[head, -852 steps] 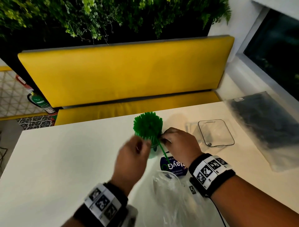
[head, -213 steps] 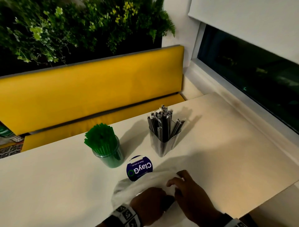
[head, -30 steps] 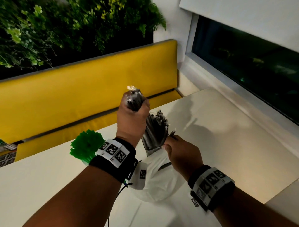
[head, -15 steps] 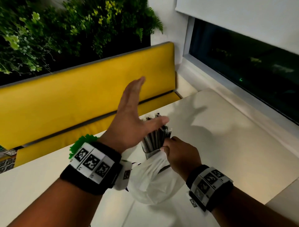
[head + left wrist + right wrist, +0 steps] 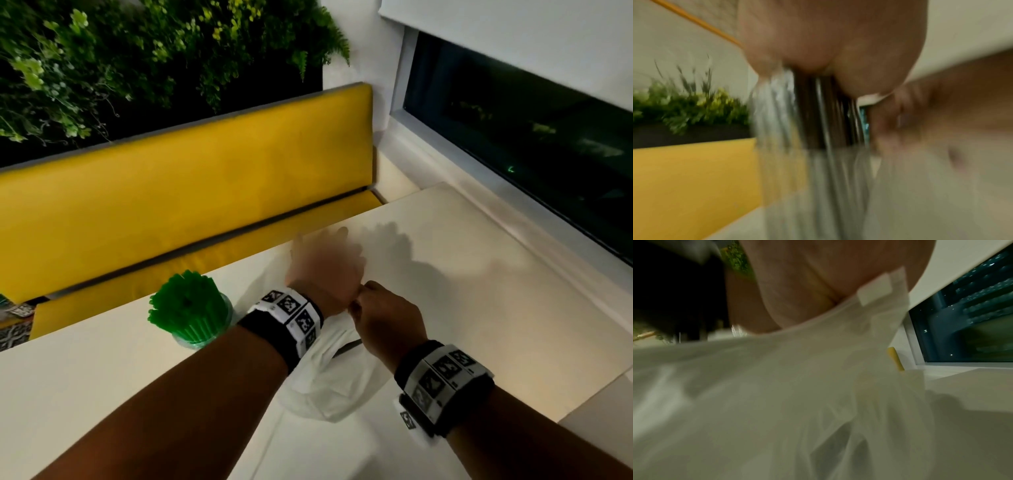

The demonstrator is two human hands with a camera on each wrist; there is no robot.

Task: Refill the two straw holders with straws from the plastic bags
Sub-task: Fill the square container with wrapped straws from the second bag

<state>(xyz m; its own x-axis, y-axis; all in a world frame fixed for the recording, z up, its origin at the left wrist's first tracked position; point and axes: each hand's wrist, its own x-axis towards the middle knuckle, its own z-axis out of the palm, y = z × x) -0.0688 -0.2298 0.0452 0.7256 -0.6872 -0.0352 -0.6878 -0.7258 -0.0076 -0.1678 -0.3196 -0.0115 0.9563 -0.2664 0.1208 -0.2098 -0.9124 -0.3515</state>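
Note:
A clear cup packed with green straws (image 5: 190, 308) stands on the white table (image 5: 479, 308). My left hand (image 5: 325, 263), blurred, lies flat with its palm on the tops of the dark wrapped straws (image 5: 818, 113), which stand in the second holder. That holder is hidden under the hand in the head view. Just right of it, my right hand (image 5: 359, 294) pinches the top edge of a crumpled white plastic bag (image 5: 329, 383). The bag hangs down to the table and fills the right wrist view (image 5: 777, 402).
A yellow bench (image 5: 171, 192) runs along the table's far edge, with a wall of green plants (image 5: 137, 51) above it. A dark window (image 5: 531, 154) and its sill border the table's right side.
My left hand let go of the bundle of wrapped straws into the holder, opened, and came down flat onto their tops. My right hand kept hold of the bag.

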